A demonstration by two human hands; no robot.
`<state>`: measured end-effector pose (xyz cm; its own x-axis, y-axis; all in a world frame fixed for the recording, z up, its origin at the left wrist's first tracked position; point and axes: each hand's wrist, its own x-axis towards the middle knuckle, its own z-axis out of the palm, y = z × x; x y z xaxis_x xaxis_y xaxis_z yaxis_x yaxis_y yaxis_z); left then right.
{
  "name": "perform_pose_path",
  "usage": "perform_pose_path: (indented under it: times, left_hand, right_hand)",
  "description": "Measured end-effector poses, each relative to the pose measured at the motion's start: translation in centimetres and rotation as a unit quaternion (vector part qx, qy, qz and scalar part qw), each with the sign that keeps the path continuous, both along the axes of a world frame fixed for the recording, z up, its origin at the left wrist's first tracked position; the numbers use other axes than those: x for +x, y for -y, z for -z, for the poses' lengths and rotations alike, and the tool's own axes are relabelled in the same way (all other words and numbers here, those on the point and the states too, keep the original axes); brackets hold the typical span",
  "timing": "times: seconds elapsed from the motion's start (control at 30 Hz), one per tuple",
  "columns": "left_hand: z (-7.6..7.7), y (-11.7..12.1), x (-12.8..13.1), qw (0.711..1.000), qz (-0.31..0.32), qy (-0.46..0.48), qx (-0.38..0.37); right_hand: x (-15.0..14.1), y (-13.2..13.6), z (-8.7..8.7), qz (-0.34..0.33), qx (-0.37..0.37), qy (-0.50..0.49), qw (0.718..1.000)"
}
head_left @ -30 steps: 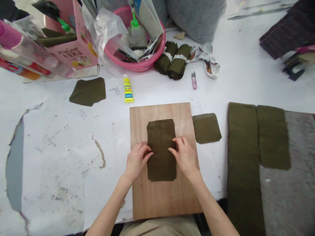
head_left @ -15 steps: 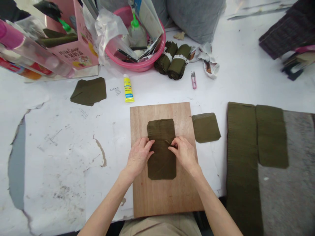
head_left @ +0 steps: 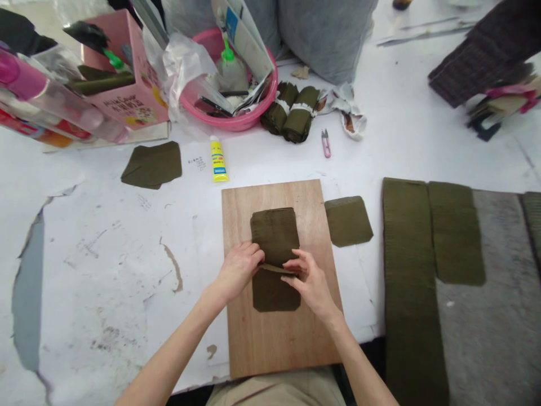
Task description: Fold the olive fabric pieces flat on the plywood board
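Note:
Olive-green fabric pieces [head_left: 274, 234] lie on a wooden board [head_left: 283, 344] in front of me, one overlapping another. Across their middle, a top piece has its lower edge raised, showing a thin pale strip. My left hand [head_left: 242, 266] is closed with thumb and fingers pinching the left end of that edge. My right hand [head_left: 307, 277] has its fingertips round the right end of the same edge, thumb below and fingers above, the upper fingers a little spread. The fabric below the fold lies flat on the board.
Right of the board lies a single olive piece [head_left: 349, 221], then a long olive panel [head_left: 409, 270] beside grey material. Beyond the board are a yellow glue tube [head_left: 218, 160], pink thread snips [head_left: 326, 144], tied olive rolls [head_left: 301, 115] and a pink basket [head_left: 236, 121]. Olive pieces [head_left: 153, 164] lie left.
Both hands have moved slightly toward me along the fabric. The lower edge of the top piece is now lifted between them. My view has shifted a little.

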<state>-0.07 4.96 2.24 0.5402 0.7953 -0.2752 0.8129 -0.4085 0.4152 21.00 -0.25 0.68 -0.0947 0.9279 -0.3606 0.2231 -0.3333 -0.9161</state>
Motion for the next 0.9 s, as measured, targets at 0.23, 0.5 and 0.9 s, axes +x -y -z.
perform_pose_path:
  times: [0.23,0.5,0.9]
  left_hand:
    - [-0.1,1.9,-0.6,0.984,-0.124,0.118,-0.051]
    - [1.3,5.1,0.4,0.864,-0.371,0.289,-0.179]
    - [1.3,8.3,1.7,0.739,-0.474,0.336,-0.343]
  right_hand:
    - [-0.6,0.8,0.5,0.003,-0.041,0.081,0.996]
    - [-0.9,0.7,1.6,0.061,-0.045,0.088,0.993]
    - [-0.7,5.4,-1.5,0.245,-0.028,-0.067,0.967]
